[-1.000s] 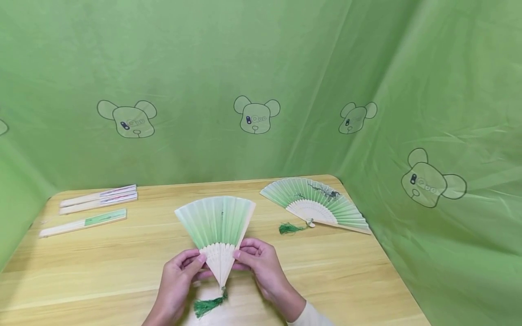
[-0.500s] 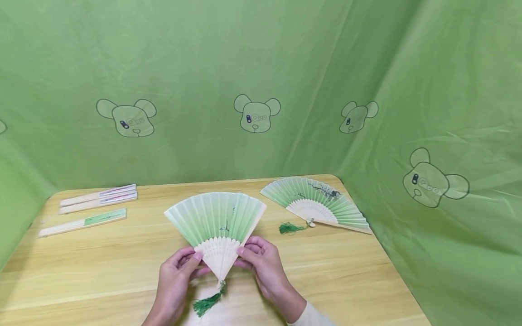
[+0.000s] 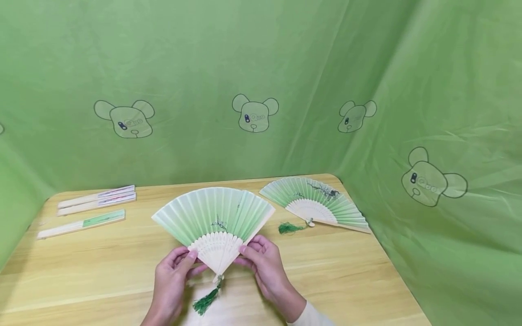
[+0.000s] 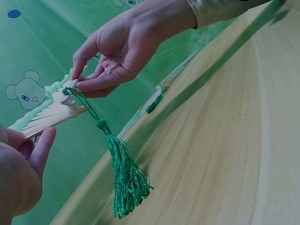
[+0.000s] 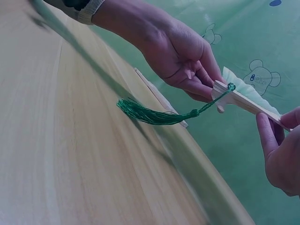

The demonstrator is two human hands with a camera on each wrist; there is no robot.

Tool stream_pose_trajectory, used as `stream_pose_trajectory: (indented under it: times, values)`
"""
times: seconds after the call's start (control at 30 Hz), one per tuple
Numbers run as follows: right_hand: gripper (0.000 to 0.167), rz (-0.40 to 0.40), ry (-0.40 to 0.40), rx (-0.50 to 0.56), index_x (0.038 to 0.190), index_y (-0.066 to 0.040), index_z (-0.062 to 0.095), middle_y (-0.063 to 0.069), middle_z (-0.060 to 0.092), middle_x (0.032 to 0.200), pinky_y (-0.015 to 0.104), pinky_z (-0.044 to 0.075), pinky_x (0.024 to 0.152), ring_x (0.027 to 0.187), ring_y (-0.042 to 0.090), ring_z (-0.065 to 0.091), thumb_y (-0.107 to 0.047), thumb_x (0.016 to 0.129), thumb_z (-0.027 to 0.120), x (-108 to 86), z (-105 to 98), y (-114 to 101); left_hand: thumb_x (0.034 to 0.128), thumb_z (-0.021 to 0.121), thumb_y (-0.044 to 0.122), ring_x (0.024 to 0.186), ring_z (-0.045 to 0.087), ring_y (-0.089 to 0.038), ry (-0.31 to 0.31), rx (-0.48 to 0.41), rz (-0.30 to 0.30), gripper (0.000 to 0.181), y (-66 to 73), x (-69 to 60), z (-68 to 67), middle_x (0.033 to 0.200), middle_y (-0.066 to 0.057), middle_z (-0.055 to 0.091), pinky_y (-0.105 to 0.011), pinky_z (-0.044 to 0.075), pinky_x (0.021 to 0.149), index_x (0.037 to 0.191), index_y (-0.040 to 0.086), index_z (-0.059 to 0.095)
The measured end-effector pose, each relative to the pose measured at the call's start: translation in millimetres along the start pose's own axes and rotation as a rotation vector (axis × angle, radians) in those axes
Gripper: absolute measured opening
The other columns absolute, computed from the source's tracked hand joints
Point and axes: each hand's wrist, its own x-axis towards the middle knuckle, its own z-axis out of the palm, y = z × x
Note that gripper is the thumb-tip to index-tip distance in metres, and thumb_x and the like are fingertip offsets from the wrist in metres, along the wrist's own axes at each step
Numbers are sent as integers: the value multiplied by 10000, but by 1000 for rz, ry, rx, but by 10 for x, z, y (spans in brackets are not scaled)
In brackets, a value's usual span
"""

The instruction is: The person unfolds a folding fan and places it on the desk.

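A green-and-white folding fan (image 3: pixel 216 217), partly spread, is held above the table between both hands. My left hand (image 3: pixel 171 280) pinches its left outer rib, thumb in front and fingers behind. On the opposite side, my right hand (image 3: pixel 267 269) pinches the right outer rib the same way. From the pivot dangles a green tassel (image 4: pixel 124 173), which also shows as a tassel (image 5: pixel 154 115) in the right wrist view. Dark branch-like printing marks the pleats. Fingers behind the fan are partly hidden in the head view.
A second green folding fan (image 3: pixel 318 201) lies spread at the table's back right, its tassel (image 3: pixel 289 227) beside it. At the left lie a folded green fan (image 3: pixel 81 224) and two folded fans (image 3: pixel 98 200) with pale, reddish-patterned ends. Green fabric (image 3: pixel 183 90) encloses the wooden table (image 3: pixel 326 280).
The held fan has spread wider, mostly toward the left, showing more pleats and printing. My left hand has shifted slightly left, and the pivot has risen a little.
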Motion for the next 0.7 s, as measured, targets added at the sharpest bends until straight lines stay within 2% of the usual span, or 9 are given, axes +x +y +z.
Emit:
stream_pose_trajectory:
  times: [0.3,0.7]
  values:
    - [458,-1,14,33,1310,125,483,127,747,1131,306,675,869,987,215,766,56,899,674,9,-1,-7,1009,637,46,892,759,-187,20,-16,2,244,16,-1,-16,984,-33,702,-326,671,879,1201,-65,535]
    - [467,-12,42,46,1346,125,469,146,713,1176,312,668,904,991,226,755,60,920,649,30,-4,-6,1004,647,41,904,775,-195,-3,-72,38,158,33,8,-47,960,-26,742,-319,666,881,1106,-29,548]
